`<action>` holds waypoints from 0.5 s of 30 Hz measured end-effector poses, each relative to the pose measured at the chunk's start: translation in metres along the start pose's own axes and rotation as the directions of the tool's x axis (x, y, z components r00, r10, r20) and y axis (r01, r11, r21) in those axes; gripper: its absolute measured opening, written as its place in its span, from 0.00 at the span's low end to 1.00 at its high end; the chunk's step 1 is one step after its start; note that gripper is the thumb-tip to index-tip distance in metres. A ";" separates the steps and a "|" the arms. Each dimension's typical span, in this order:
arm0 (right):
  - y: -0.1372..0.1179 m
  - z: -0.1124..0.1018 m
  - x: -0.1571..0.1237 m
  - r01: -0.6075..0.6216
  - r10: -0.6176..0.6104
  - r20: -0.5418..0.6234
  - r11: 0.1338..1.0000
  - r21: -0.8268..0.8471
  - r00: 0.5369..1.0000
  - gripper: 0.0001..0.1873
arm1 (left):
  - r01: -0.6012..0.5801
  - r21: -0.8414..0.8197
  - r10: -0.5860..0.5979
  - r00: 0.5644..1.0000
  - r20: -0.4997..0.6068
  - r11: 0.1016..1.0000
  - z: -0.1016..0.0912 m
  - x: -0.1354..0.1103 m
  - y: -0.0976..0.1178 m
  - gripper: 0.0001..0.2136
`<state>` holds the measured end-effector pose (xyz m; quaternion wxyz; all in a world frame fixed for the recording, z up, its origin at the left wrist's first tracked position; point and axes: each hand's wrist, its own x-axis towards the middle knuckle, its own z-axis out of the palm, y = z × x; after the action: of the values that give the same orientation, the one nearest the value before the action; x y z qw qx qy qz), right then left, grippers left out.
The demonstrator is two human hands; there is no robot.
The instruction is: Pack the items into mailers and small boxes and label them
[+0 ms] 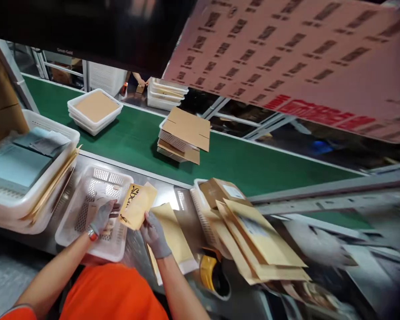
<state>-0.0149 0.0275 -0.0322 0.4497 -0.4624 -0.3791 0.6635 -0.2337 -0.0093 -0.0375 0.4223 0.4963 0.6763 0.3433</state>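
My right hand (156,234), in a grey glove, pinches the lower right corner of a small yellow packet (135,208) with black handwriting-style lettering. My left hand (104,217), gloved too, is over a white plastic basket (66,222); its fingers are stretched out towards the packet, with a small gap between. Inside that basket lie a few pale, flat items (102,193), partly hidden by the hand. Under my right hand and forearm a larger yellow padded envelope (173,235) lies on the metal table (136,249).
A green conveyor belt (133,129) runs behind the table, carrying stacked baskets (95,120) and cardboard-topped baskets (186,129). Envelopes (263,231) fill a basket at right, beside a yellow-black device (210,271). Blue parcels (20,164) fill the left basket. Across the belt, a person's hands (142,82) show.
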 end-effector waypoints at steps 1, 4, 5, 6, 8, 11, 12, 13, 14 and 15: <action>0.001 -0.004 -0.005 -0.005 0.005 -0.008 1.000 0.022 1.000 0.31 | -0.034 -0.057 0.031 0.998 -0.055 0.998 0.006 -0.004 0.012 0.20; 0.006 -0.010 -0.018 0.003 -0.003 -0.005 0.997 0.072 1.000 0.31 | -0.159 -0.059 0.143 0.966 -0.217 0.986 0.027 -0.022 0.040 0.21; 0.007 -0.011 -0.023 0.018 -0.018 -0.002 0.997 0.077 1.000 0.31 | -0.170 -0.054 0.155 0.965 -0.213 0.984 0.035 -0.027 0.046 0.21; 0.009 -0.012 -0.027 0.031 -0.032 0.009 0.997 0.073 0.999 0.32 | -0.160 -0.075 0.145 0.973 -0.180 0.984 0.043 -0.032 0.050 0.19; 0.013 -0.019 -0.036 0.042 -0.045 0.058 0.998 0.044 0.997 0.33 | -0.124 -0.141 0.109 0.988 -0.111 0.982 0.056 -0.038 0.054 0.12; 0.012 -0.043 -0.051 0.071 -0.071 -0.003 0.993 -0.095 0.997 0.33 | -0.173 -0.106 0.160 0.980 -0.119 0.979 0.066 -0.045 0.057 0.07; 0.009 -0.054 -0.056 0.110 -0.132 -0.116 0.977 -0.181 0.984 0.33 | -0.212 -0.054 0.205 0.972 -0.117 0.976 0.068 -0.048 0.059 0.07; 0.005 -0.067 -0.061 0.164 -0.239 -0.236 0.941 -0.296 0.942 0.34 | -0.251 0.006 0.250 0.963 -0.099 0.968 0.069 -0.052 0.062 0.06; -0.002 -0.080 -0.067 0.226 -0.379 -0.302 0.870 -0.438 0.875 0.35 | -0.284 0.063 0.288 0.956 -0.060 0.957 0.071 -0.056 0.066 0.06; -0.010 -0.092 -0.071 0.293 -0.521 -0.275 0.760 -0.580 0.808 0.34 | -0.314 0.110 0.317 0.948 -0.009 0.943 0.073 -0.061 0.071 0.06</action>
<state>0.0876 -0.0291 -0.0302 0.5177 -0.5998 -0.5281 0.3055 -0.1311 -0.0450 0.0099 0.3256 0.6154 0.6113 0.3762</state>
